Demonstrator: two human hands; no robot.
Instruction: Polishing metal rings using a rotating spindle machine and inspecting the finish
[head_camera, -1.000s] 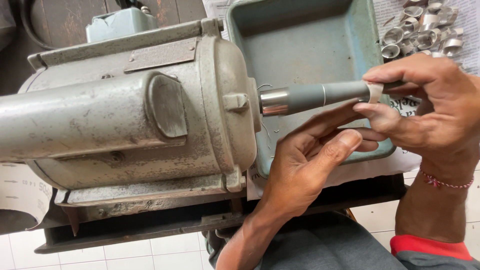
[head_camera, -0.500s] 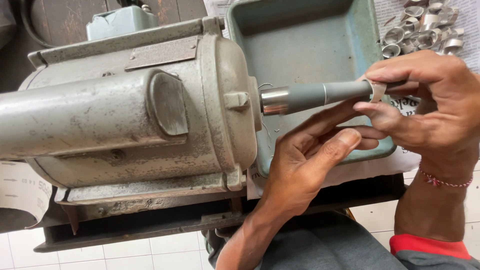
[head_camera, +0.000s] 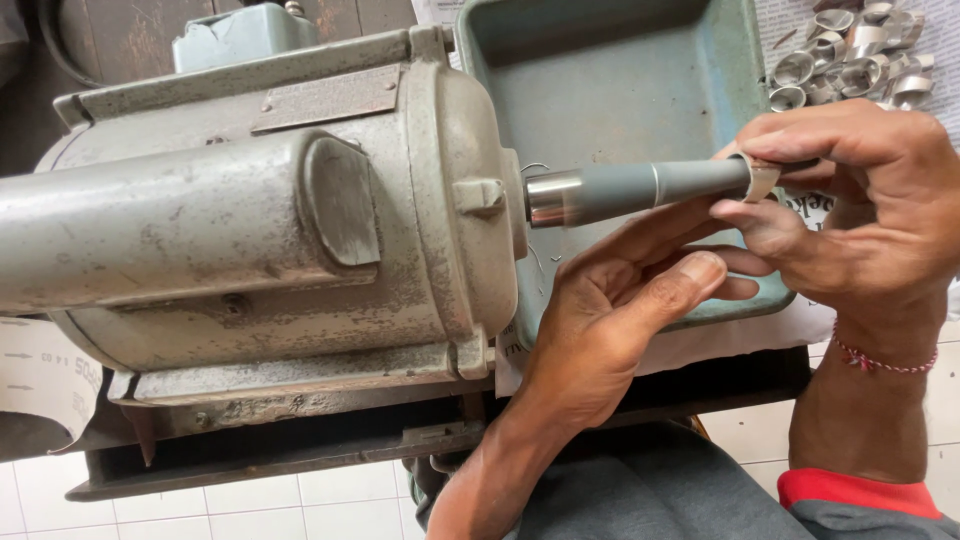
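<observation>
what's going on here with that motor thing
A person sits at a grey motor with a tapered spindle sticking out of its side. The right hand holds a small metal ring at the spindle's tip. The left hand rests just beneath the spindle. Behind are a blue-green tray and a pile of rings.
</observation>
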